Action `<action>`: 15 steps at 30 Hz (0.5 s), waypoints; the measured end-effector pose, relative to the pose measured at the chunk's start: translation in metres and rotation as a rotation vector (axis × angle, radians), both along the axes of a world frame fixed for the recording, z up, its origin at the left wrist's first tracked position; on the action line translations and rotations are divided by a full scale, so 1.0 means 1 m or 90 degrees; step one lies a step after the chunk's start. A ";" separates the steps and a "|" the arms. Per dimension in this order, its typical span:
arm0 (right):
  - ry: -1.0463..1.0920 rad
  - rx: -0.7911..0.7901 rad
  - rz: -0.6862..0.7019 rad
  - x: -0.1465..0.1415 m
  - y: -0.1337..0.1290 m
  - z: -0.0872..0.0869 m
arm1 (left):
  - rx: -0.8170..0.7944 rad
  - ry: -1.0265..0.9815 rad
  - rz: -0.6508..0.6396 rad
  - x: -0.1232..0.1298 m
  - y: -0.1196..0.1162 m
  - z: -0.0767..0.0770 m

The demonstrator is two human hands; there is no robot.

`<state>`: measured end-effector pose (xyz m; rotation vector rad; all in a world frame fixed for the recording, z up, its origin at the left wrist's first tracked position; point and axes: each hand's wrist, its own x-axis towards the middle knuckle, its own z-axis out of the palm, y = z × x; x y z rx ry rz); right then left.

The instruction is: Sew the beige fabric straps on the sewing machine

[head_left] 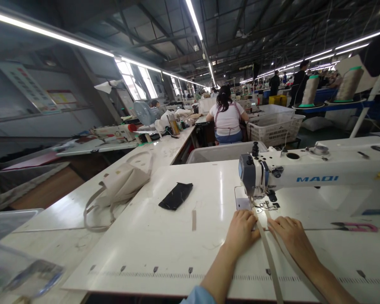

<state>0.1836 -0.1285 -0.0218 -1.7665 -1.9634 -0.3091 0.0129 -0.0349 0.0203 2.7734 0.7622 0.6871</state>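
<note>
Two beige strips run from the sewing machine (261,169) toward the table's front edge. My left hand (243,230) is closed on the left beige strip (267,249), just in front of the needle area. To the right, my right hand (289,234) is closed on the other beige strip (286,251), which passes under its palm. Both hands rest close to the presser foot (267,205), a small gap apart. A black fabric piece (176,196) and a short beige scrap (194,220) lie on the white table (145,253) at the left.
Pink-handled snips (356,227) lie right of my hands. A beige bag with straps (123,185) is on the left table. Beyond the machine stand a white bin (221,152) and a basket (274,128). A person (228,116) sits ahead. Thread cones (310,90) stand at the right.
</note>
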 end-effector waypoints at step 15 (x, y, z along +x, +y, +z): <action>0.003 -0.024 -0.013 0.000 -0.001 0.000 | -0.007 0.014 -0.004 0.000 0.000 0.000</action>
